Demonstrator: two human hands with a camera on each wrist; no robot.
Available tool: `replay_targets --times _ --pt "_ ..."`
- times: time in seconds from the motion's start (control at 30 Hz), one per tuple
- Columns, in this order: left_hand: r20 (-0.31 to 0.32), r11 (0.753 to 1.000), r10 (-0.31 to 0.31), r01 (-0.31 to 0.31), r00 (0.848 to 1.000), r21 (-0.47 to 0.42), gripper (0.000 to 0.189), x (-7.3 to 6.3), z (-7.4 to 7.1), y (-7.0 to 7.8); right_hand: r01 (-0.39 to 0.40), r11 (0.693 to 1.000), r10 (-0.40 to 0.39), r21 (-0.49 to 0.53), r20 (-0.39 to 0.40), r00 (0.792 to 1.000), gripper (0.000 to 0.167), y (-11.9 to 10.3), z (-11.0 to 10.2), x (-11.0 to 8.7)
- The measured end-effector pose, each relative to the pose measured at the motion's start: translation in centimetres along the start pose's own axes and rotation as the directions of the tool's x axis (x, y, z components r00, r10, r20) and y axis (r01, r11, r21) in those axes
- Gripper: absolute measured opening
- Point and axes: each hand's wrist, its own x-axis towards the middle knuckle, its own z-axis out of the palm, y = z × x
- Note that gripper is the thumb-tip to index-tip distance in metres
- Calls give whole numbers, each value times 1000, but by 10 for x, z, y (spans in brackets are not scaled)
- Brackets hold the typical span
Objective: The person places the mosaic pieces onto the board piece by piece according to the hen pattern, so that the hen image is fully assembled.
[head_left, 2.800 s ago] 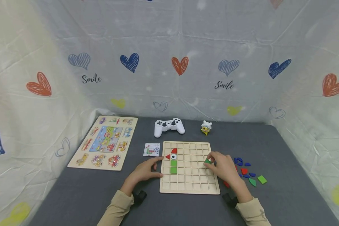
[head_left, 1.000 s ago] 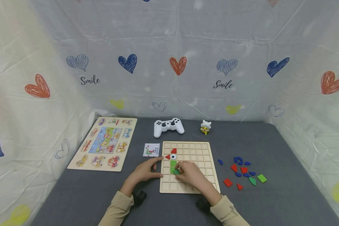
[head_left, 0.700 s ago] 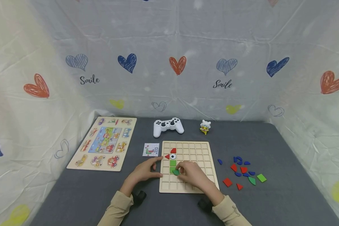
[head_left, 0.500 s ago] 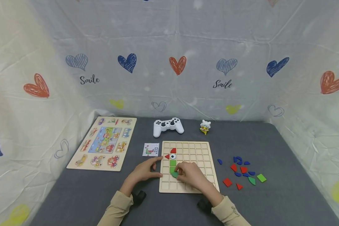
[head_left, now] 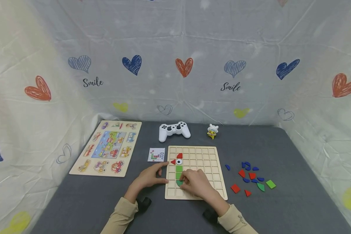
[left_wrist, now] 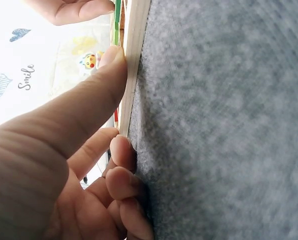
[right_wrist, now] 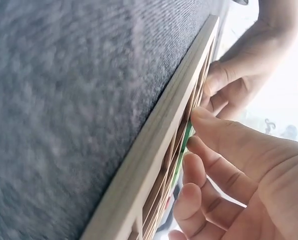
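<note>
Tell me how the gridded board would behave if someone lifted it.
The gridded board is probably stiff: its edge runs straight in both wrist views. It looks thin, so likely light for its width. Tilted, it might shed pieces such as the red triangle, which seem simply set into shallow cells.

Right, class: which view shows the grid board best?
The head view: the grid board is seen from above, partly covered by the right hand. The left wrist view shows mainly its edge; the right wrist, its edge and some grid.
</note>
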Motion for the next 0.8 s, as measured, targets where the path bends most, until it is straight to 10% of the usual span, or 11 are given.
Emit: replay_targets --times 0.8 --pt "7 1000 -24 24 1000 -2 70 2 1 2 -85 996 83 -39 -42 996 12 22 -18 -16"
